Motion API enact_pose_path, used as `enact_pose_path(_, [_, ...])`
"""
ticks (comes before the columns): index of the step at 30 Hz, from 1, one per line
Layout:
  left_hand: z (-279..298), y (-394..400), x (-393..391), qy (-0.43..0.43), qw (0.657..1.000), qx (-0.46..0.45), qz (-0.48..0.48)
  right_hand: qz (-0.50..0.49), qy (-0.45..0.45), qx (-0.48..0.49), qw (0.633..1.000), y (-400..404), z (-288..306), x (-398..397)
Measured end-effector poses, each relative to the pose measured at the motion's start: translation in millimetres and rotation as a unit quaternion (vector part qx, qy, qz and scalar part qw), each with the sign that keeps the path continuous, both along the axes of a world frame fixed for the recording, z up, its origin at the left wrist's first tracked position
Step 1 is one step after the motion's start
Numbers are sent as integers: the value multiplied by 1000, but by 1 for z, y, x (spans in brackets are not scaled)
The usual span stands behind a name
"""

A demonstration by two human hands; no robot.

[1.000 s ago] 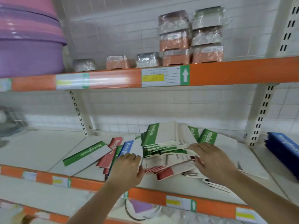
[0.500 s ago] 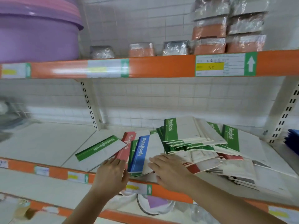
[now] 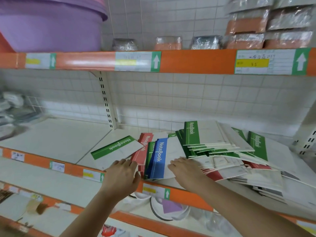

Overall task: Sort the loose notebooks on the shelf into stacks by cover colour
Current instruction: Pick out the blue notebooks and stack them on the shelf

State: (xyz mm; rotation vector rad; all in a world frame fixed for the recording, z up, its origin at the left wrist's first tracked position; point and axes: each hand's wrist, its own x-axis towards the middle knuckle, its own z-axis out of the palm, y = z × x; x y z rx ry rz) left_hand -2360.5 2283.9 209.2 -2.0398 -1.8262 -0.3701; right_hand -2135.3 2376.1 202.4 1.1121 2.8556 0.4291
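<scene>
Loose notebooks lie in a heap on the white shelf (image 3: pixel 56 141). A single green-spined notebook (image 3: pixel 116 148) lies at the left of the heap. Beside it are red notebooks (image 3: pixel 142 151) and a blue-spined notebook (image 3: pixel 159 159) on top of a green one. To the right, a fanned pile of green notebooks (image 3: pixel 205 142) sits over red and white ones (image 3: pixel 239 170). My left hand (image 3: pixel 122 175) rests at the shelf's front edge, fingers touching the red notebooks' near end. My right hand (image 3: pixel 186 170) lies flat on the white cover of the blue-spined notebook, next to the pile.
An orange shelf rail (image 3: pixel 68 168) with price labels runs along the front. Above, a purple basin (image 3: pixel 51 24) and wrapped packs (image 3: pixel 256 29) stand on the upper shelf. A slotted upright (image 3: pixel 106 101) stands at the back. The lower shelf holds bowls (image 3: pixel 169 209).
My right hand has moved left from the green pile to the blue-spined notebook. The view has shifted left and closer. My left hand stays at the front of the red notebooks.
</scene>
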Motion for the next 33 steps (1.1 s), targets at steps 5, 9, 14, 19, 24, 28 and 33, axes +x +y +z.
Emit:
enact_pose_path(5, [-3,7,12,4,999,-22,-32,2,12,-9,1000,-4,17,2])
enact_pose_path(9, [-10,11,13,0,999,-17,-36,11,-2,-22,1000,-4,18,1])
enact_pose_path(14, [-5,12,13,-7,999,-36,-32,20,58,-11,998,-8,31,1])
enact_pose_path(19, [-9,21,29,-19,991,-131,-6,0,131,21,991,-2,48,-3])
enact_pose_path(24, [-15,39,67,-18,967,-254,-32,20,188,109,976,-5,71,-11])
enact_pose_path(28, [-20,51,72,3,968,-249,-38,62,219,122,966,-4,81,-5])
enact_pose_path(33, [-12,41,72,66,976,-196,-70,56,236,180,953,1,101,13])
